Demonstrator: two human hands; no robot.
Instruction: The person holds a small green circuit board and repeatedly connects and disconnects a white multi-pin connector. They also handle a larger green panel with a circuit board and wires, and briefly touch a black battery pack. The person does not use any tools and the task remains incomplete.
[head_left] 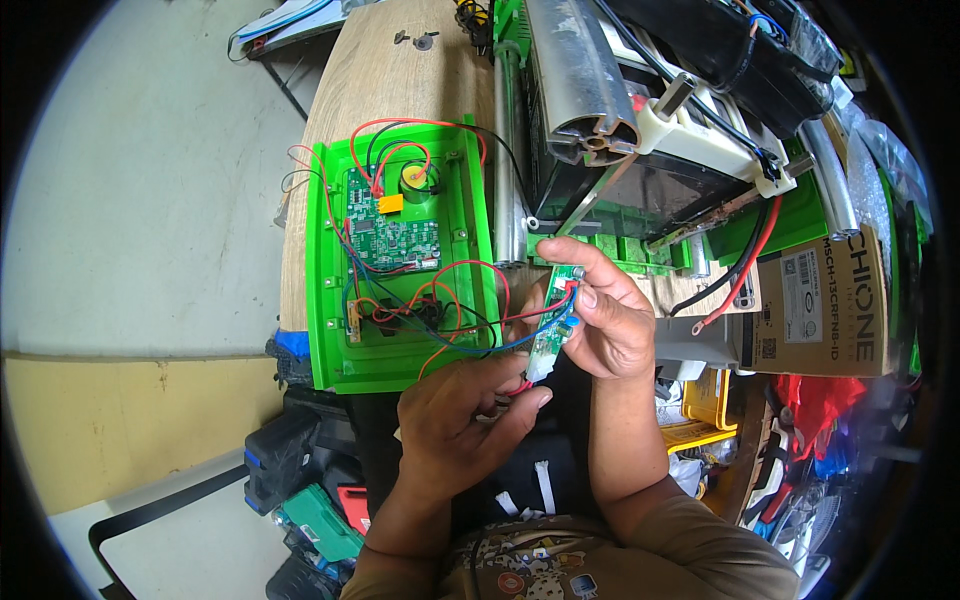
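Observation:
A small green circuit board (549, 335) is held up off the table's near edge, tilted, with blue and red wires joined to it. My right hand (605, 315) pinches its upper end between thumb and fingers. At the lower end, next to a white connector, my left hand (475, 415) closes on the board and red wires; its grip is partly hidden. The wires run left to a green plastic housing (325, 345) lying on the table. Inside the housing are a larger green circuit board (390, 240), a round yellow-topped part (415, 178) and a yellow block (390, 204).
Right of the housing stands a machine frame with metal tubes (510, 150) and a dark battery-like block (640, 190). A thick red cable (745, 270) hangs from it. A cardboard box (815, 300) stands at the right. Tool cases (320, 520) lie below left. Small metal parts (420, 41) rest on the wooden table (390, 70).

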